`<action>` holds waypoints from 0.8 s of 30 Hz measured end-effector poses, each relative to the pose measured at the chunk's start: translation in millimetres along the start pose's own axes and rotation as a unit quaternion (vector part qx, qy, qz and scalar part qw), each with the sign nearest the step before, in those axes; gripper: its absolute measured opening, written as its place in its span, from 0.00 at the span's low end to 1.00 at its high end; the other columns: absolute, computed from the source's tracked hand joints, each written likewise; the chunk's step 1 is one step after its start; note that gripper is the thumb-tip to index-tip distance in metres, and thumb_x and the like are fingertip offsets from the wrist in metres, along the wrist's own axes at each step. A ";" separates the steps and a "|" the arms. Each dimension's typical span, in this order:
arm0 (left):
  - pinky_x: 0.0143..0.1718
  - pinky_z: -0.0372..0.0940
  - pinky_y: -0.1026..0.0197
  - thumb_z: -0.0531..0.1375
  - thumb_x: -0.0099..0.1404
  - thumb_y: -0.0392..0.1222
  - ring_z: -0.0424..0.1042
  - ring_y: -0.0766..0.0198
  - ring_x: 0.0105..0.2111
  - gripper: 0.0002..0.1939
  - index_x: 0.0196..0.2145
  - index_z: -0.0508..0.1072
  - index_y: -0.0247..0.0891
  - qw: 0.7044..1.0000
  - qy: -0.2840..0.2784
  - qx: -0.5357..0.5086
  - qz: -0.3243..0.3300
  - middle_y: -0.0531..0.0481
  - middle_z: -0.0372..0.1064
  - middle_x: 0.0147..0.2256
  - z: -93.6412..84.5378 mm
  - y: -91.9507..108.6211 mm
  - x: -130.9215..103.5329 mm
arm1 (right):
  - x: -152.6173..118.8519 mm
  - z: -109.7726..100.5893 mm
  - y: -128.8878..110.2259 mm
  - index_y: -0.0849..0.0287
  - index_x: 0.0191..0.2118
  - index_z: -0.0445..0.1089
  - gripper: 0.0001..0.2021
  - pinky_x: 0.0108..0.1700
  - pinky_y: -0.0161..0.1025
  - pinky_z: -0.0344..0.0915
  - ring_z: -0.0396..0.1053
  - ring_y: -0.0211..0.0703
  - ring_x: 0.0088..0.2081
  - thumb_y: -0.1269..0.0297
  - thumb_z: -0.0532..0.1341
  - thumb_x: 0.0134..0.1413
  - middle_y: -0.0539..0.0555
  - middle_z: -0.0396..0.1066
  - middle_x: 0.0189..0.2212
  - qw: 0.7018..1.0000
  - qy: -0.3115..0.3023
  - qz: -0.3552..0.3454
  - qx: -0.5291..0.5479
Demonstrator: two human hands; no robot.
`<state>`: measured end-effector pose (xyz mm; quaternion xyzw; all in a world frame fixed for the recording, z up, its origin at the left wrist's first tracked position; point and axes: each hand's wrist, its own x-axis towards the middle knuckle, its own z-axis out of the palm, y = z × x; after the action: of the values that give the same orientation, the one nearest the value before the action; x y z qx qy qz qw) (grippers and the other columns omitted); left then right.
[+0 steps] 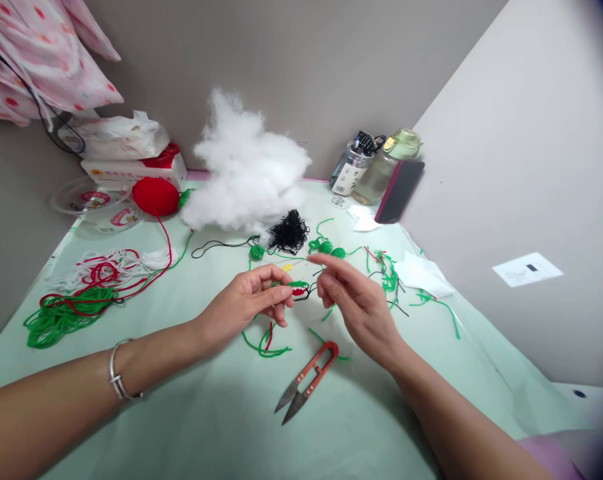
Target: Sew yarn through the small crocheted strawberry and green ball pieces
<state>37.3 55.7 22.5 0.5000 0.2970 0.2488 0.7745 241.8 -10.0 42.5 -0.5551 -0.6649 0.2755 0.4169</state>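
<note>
Between the thumb and fingers of my left hand (261,295) is a small crocheted piece (299,291) in green, white and red, partly covered by the fingertips. A black yarn (312,288) runs from its right end to my right hand (354,293). There the thumb and bent fingers pinch the yarn, with the index finger stretched out; whether a needle is in the pinch, I cannot make out. Below the hands lie orange-handled thread snips (308,381), blades spread and pointing toward me. Green and red yarn scraps (267,343) lie beneath my left hand.
Behind the hands are white stuffing (248,163), a black yarn tangle (290,232) and small green crocheted balls (326,247). At left lie a red yarn ball (156,196) and green yarn (71,313). A bottle (381,177), a pen holder (350,172) and a phone (400,192) stand at back right.
</note>
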 end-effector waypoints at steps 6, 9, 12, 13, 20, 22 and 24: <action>0.31 0.69 0.63 0.64 0.66 0.46 0.71 0.70 0.25 0.11 0.37 0.69 0.37 1.000 0.015 0.008 -0.006 0.56 0.68 0.29 -1.2 0.2 0.6 | -0.1 -7.7 -4.4 0.53 0.46 0.70 0.08 0.33 0.36 0.66 0.69 0.37 0.29 0.70 0.57 0.67 0.49 0.71 0.29 0.986 0.053 -0.094 -0.128; 0.31 0.70 0.62 0.64 0.66 0.46 0.70 0.70 0.25 0.11 0.36 0.69 0.36 1.000 0.018 0.006 -0.001 0.56 0.67 0.29 -1.5 1.3 0.1 | -0.3 -9.0 -6.7 0.55 0.38 0.73 0.07 0.33 0.36 0.66 0.70 0.39 0.33 0.72 0.59 0.64 0.53 0.72 0.32 0.955 0.064 -0.187 -0.223; 0.31 0.70 0.62 0.64 0.66 0.46 0.70 0.70 0.25 0.11 0.36 0.69 0.36 1.000 0.025 0.009 0.002 0.56 0.67 0.28 -1.6 3.3 -0.4 | -1.0 -8.9 -6.5 0.55 0.37 0.75 0.08 0.30 0.35 0.63 0.68 0.38 0.32 0.74 0.60 0.63 0.53 0.70 0.32 0.926 0.076 -0.227 -0.293; 0.31 0.70 0.62 0.64 0.66 0.46 0.70 0.70 0.25 0.11 0.36 0.69 0.36 1.000 0.026 0.011 0.002 0.56 0.67 0.28 -1.6 4.0 -0.6 | -1.2 -8.9 -6.3 0.55 0.37 0.75 0.09 0.29 0.35 0.63 0.68 0.38 0.31 0.75 0.60 0.63 0.53 0.69 0.31 0.920 0.077 -0.232 -0.307; 0.32 0.69 0.62 0.64 0.66 0.46 0.70 0.69 0.25 0.10 0.35 0.70 0.36 0.999 0.033 0.013 0.005 0.55 0.68 0.28 -1.3 5.1 -0.2 | -1.6 -9.6 -6.0 0.56 0.36 0.72 0.10 0.28 0.36 0.60 0.65 0.38 0.31 0.78 0.58 0.62 0.53 0.68 0.30 0.910 0.073 -0.242 -0.330; 0.32 0.69 0.62 0.64 0.65 0.46 0.70 0.69 0.25 0.11 0.36 0.70 0.36 0.999 0.032 0.014 0.006 0.55 0.68 0.28 -1.7 4.3 0.1 | -1.7 -9.9 -6.3 0.56 0.35 0.72 0.10 0.28 0.36 0.59 0.65 0.38 0.31 0.78 0.58 0.62 0.52 0.68 0.30 0.907 0.072 -0.244 -0.336; 0.31 0.69 0.62 0.64 0.65 0.46 0.70 0.69 0.25 0.11 0.35 0.69 0.36 0.999 0.032 0.013 0.005 0.55 0.68 0.28 -2.2 3.6 0.3 | -1.9 -10.0 -6.8 0.56 0.35 0.71 0.10 0.28 0.36 0.59 0.64 0.38 0.30 0.79 0.57 0.61 0.52 0.67 0.29 0.903 0.074 -0.248 -0.344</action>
<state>35.6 58.6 25.0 0.5032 0.3221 0.2643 0.7571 247.0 -14.4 52.7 -0.5000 -0.8018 -0.1240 0.3028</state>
